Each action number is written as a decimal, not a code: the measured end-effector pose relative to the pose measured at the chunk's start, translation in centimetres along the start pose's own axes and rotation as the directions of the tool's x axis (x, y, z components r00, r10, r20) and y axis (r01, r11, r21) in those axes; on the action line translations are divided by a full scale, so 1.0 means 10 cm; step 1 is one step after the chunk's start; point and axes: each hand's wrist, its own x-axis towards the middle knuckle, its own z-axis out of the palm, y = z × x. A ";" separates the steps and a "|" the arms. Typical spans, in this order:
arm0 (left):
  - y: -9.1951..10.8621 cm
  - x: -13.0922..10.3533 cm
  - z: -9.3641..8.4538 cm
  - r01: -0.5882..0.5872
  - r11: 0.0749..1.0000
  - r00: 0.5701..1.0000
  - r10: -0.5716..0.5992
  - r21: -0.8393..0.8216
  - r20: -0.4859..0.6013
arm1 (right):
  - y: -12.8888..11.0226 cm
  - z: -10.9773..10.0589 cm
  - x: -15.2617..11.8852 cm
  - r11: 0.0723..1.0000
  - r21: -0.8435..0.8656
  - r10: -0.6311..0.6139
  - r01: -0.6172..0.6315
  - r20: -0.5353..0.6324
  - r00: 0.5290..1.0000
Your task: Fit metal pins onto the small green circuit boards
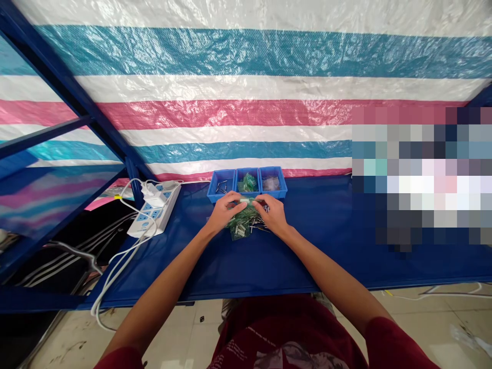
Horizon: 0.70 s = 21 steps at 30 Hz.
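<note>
My left hand and my right hand face each other over the blue table, each with thumb and fingers pinched on a green see-through plastic bag. Thin metal pieces, like pins or rivets, lie loose beneath and beside it. Just in front of my fingers is a green bag portion with short silvery pieces showing; whether it belongs to the same bag I cannot tell. Behind my hands three blue bins stand in a row: a left bin with a few metal pins, a middle one with a green bag, a right one with clear bags.
A white power strip with plugged-in adapters and trailing white cables occupies the table's left end. A blue metal frame rises there. Striped plastic sheeting hangs behind the table. A blurred-out area covers the right side.
</note>
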 end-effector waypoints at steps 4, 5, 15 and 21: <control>0.02 -0.01 0.01 0.098 0.989 0.994 -0.093 -0.108 0.050 | -0.01 -0.01 -0.02 0.998 0.022 0.054 -0.055 0.054 0.997; 0.02 -0.01 0.01 0.115 0.981 0.993 -0.108 -0.156 0.052 | -0.01 -0.01 -0.02 0.997 0.044 0.060 -0.063 0.068 0.996; -0.01 0.00 -0.02 0.152 0.967 0.986 -0.134 -0.206 0.099 | 0.01 0.01 0.01 0.996 0.064 -0.070 0.067 0.051 0.996; -0.05 0.00 0.00 -0.032 0.999 0.998 0.033 0.023 -0.052 | -0.02 0.00 0.00 0.999 0.006 0.040 -0.041 0.049 0.998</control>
